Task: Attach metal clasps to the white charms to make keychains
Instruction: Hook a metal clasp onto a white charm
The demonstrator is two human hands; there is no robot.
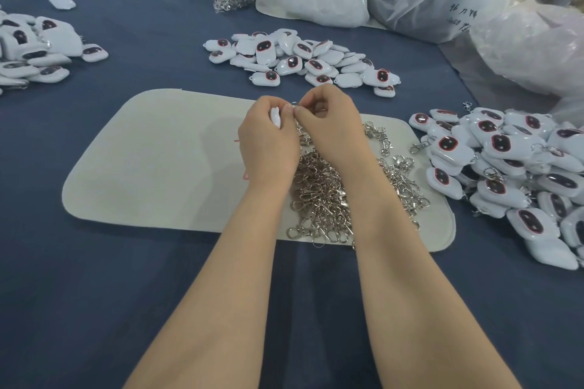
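Two hands [268,142], four charm heaps [300,57], one clasp heap [322,199], one mat [158,161].

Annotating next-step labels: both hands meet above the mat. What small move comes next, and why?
Probably thread the metal clasp onto the white charm: the left hand holds the charm, and the right hand pinches the clasp right beside it at the fingertips. Whether they're already linked is hidden.

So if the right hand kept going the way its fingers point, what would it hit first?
Probably the left hand, whose fingertips the right hand touches, and the white charm held there; the metal clasp it pinches lies between. Depth is hard to judge.
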